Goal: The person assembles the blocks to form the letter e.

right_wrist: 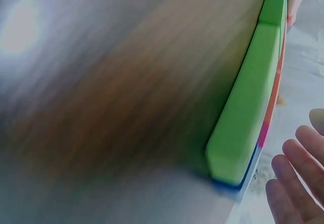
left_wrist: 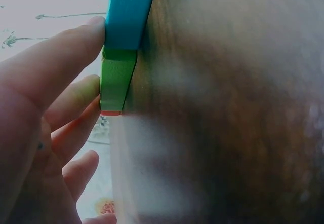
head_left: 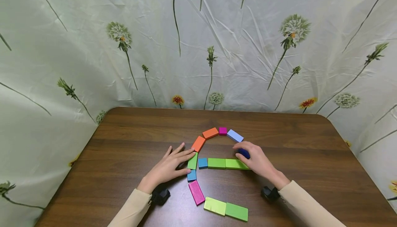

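Note:
Flat coloured blocks lie end to end on a brown table. In the head view my left hand [head_left: 169, 166] has its fingers spread along the left side of the curve. Its thumb is at a blue block [head_left: 191, 175] and its fingertips are by a green block [head_left: 192, 161]; the left wrist view shows these fingertips against the blocks' faces. My right hand [head_left: 255, 159] is over a dark blue block [head_left: 244, 153], which shows between thumb and fingers. In the right wrist view its loosely bent fingers [right_wrist: 291, 183] stand above the row, apart from the blocks.
Orange blocks [head_left: 210, 133], a magenta block [head_left: 223, 131] and a light blue block [head_left: 235, 136] form the upper arc. Inside it runs a row of green blocks [head_left: 216, 163]. Below are a pink block [head_left: 196, 192] and green blocks [head_left: 236, 212]. A flowered cloth [head_left: 192, 75] hangs behind the table [head_left: 139, 130].

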A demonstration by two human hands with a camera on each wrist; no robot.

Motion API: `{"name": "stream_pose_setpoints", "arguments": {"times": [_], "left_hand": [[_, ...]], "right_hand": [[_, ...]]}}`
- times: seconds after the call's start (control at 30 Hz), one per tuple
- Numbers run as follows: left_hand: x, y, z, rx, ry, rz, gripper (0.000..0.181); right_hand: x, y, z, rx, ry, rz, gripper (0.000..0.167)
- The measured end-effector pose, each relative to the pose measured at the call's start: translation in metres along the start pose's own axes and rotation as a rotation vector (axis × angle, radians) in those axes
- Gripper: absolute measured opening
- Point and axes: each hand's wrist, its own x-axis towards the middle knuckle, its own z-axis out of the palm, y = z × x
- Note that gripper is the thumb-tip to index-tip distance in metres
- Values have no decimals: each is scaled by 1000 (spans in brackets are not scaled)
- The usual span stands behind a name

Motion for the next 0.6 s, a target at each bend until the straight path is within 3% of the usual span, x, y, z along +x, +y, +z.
{"name": "stream_pose_setpoints", "arguments": {"times": [0.2, 0.6], "left_hand": [[0, 0, 0, -3, 1, 2, 60], [1, 0, 0, -2, -2, -8, 60]], "right_hand": [[-9, 10, -8, -37, 15, 19, 26], [-17, 17, -16, -90, -125, 81, 32]]}}
